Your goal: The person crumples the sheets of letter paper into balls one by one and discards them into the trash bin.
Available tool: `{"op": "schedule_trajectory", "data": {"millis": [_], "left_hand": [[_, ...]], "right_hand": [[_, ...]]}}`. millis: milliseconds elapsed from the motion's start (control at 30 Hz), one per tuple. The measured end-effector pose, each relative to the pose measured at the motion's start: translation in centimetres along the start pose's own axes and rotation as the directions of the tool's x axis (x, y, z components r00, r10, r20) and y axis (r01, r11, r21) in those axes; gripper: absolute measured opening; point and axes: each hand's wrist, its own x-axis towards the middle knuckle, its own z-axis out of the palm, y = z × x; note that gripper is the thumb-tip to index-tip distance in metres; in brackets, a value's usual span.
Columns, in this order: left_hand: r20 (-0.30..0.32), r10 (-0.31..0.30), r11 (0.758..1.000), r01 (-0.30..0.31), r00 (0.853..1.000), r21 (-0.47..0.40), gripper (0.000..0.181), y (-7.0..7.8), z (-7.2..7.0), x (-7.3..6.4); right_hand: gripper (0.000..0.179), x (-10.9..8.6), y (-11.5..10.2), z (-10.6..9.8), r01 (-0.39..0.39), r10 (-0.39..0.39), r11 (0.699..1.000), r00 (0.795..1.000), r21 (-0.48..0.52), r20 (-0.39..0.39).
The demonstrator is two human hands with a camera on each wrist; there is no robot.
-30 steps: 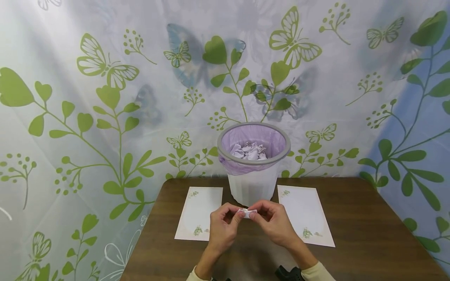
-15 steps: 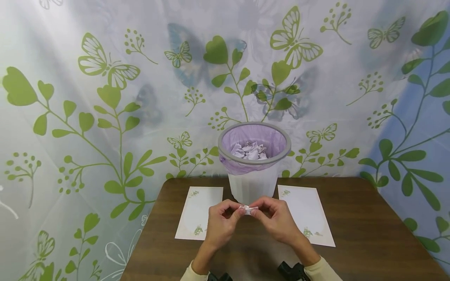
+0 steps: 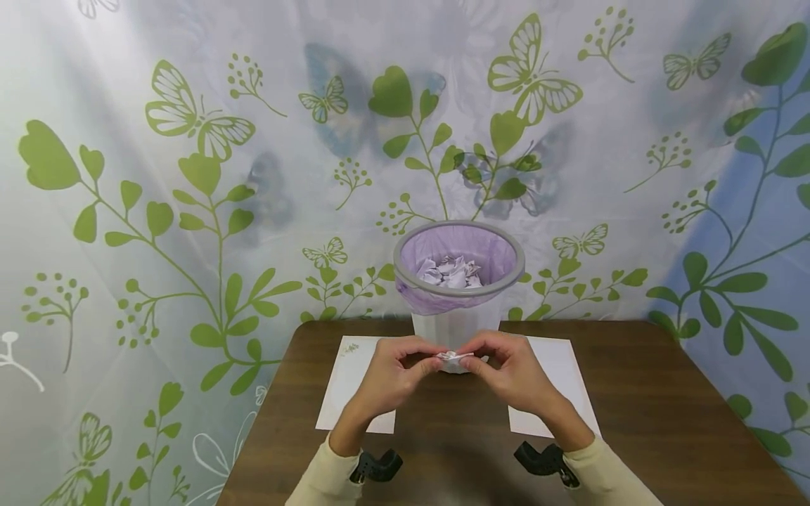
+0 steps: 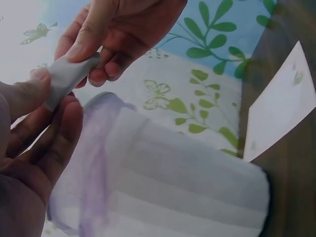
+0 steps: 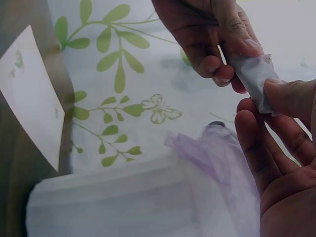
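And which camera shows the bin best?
The head view: it shows the bin, its purple bag and the paper scraps inside. Both wrist views show it sideways and cut off by the picture's edge, without the scraps.

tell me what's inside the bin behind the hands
A purple liner covers the visible inner wall of the bin, with a heap of crumpled white scraps in it. Whatever lies under the heap is covered, as is the bottom.

Soft light fills the head view, a faint shadow on the bench point(image 3: 658, 400); the wrist views look hazier, the right one's backdrop point(image 5: 148, 89) overexposed at upper right.
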Motion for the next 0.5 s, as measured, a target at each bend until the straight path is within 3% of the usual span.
{"op": "schedule_trajectory", "data": {"millis": [167, 333, 500], "left_hand": [[0.025, 0.018, 0.999, -0.019, 1.0, 0.051, 0.018, 0.8, -0.8, 1.7], [-0.02, 0.041, 0.996, -0.04, 0.999, 0.078, 0.017, 1.3, -1.1, 2.8], [-0.06, 0.046, 0.995, -0.041, 0.997, 0.092, 0.018, 1.9, -1.4, 3.8]], "right_hand": [[0.025, 1.1, -0.5, -1.0, 0.003, -0.004, 0.999, 1.0, -0.043, -0.015], [0.025, 2.3, -0.8, -1.6, 0.007, -0.011, 0.995, 0.999, -0.101, -0.041], [0.024, 3.3, -0.6, -2.1, 0.011, -0.013, 0.999, 0.999, -0.05, -0.045]]}}
